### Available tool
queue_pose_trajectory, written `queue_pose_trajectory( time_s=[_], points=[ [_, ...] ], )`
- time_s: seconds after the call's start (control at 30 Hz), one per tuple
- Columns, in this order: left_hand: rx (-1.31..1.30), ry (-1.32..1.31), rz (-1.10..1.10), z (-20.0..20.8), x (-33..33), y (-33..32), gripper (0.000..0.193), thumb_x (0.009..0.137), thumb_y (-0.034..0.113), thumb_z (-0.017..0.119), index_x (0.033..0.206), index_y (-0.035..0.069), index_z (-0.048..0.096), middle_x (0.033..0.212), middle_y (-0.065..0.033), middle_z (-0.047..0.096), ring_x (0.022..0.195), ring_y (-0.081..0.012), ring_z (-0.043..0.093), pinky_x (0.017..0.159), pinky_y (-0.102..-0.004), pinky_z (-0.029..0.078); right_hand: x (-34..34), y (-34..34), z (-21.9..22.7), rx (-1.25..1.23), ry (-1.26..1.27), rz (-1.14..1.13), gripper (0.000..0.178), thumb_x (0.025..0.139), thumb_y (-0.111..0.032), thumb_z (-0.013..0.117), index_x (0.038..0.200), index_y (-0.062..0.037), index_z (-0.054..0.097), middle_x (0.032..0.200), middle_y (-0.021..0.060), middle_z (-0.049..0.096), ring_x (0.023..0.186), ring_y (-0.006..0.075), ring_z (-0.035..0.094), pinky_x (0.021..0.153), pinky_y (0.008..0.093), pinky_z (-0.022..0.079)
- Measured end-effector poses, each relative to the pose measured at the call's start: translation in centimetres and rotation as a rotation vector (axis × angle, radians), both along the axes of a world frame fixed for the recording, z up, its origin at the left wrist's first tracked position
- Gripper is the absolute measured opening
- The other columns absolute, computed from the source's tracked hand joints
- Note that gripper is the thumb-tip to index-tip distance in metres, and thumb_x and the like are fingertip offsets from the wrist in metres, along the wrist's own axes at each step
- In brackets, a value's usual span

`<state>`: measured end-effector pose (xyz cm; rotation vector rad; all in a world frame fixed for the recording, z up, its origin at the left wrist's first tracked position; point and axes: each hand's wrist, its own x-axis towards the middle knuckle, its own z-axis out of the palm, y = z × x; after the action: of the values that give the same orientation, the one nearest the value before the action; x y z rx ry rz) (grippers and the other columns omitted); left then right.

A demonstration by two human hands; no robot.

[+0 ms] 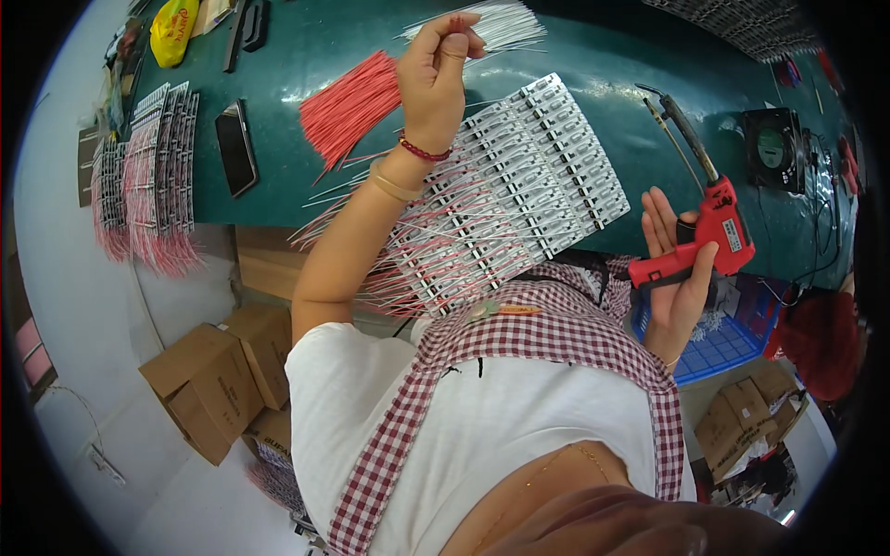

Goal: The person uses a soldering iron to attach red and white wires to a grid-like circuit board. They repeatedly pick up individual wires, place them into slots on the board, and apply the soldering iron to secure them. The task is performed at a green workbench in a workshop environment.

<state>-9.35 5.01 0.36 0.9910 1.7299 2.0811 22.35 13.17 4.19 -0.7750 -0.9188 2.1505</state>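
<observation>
My left hand (pixel 440 79) is raised over the far part of the bench, beside a bundle of white wires (pixel 501 28). Its fingers are curled together, and whatever they may pinch is too small to make out. Red wires (pixel 350 109) lie in a fanned pile just left of that wrist. Under my left forearm sits a large panel of small white circuit boards (pixel 519 176), with red and white wires sticking out over its left part. My right hand (pixel 675 278) holds a red soldering gun (pixel 718 232) loosely, thumb over the grip and fingers stretched; its tip points up and away.
A dark phone (pixel 237 148) and stacked wired board panels (pixel 159 171) lie on the green bench (pixel 269 199) to the left. A black square device (pixel 774 153) with cables stands at the right. A blue basket (pixel 718 347) is below the bench edge; cardboard boxes (pixel 209 389) stand lower left.
</observation>
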Motion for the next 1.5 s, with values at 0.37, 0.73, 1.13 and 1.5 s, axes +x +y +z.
queue_pose_trajectory(
  time_s=[0.37, 0.73, 1.13, 1.5],
  points=[
    [-0.291, -0.092, -0.161, 4.0, 1.6, -1.7, 0.016, 0.092, 0.011, 0.06, 0.097, -0.003, 0.066, 0.08, -0.0075, 0.07, 0.071, -0.0109, 0.064, 0.062, -0.0251, 0.049, 0.7, -0.5, 0.6, 0.075, -0.021, 0.055, 0.046, 0.095, -0.034, 0.057, 0.125, -0.0022, 0.045, 0.103, 0.0157, 0.06, 0.092, 0.0225, 0.061, 0.084, 0.0354, 0.051],
    [-0.575, 0.173, -0.584, 6.7, 10.9, -1.3, 0.012, 0.087, 0.007, 0.061, 0.093, -0.002, 0.068, 0.074, -0.0157, 0.068, 0.065, -0.0267, 0.068, 0.058, -0.0322, 0.051, -5.3, -2.5, 0.7, 0.289, -0.383, 0.021, 0.037, 0.081, -0.011, 0.076, 0.112, -0.0011, 0.058, 0.097, 0.0024, 0.065, 0.086, 0.0075, 0.061, 0.079, 0.0234, 0.049],
    [-0.653, 0.028, -0.602, 5.8, 11.5, -1.9, 0.014, 0.087, 0.005, 0.062, 0.092, -0.006, 0.068, 0.072, -0.0125, 0.07, 0.061, -0.012, 0.066, 0.056, -0.0251, 0.05, -5.0, -3.3, 2.2, 0.66, -0.505, -0.079, 0.038, 0.081, -0.009, 0.069, 0.115, -0.001, 0.054, 0.086, 0.0108, 0.064, 0.079, 0.0152, 0.061, 0.074, 0.0301, 0.048],
    [-0.553, 0.608, -0.532, 5.8, 11.9, -1.8, 0.006, 0.084, 0.003, 0.062, 0.085, -0.001, 0.066, 0.073, -0.0158, 0.063, 0.065, -0.0333, 0.062, 0.057, -0.0401, 0.047, -4.4, -3.2, 1.7, 0.653, -0.442, -0.068, 0.037, 0.081, -0.007, 0.069, 0.115, -0.0002, 0.056, 0.091, 0.0111, 0.065, 0.083, 0.0149, 0.059, 0.077, 0.0301, 0.048]
  ],
)
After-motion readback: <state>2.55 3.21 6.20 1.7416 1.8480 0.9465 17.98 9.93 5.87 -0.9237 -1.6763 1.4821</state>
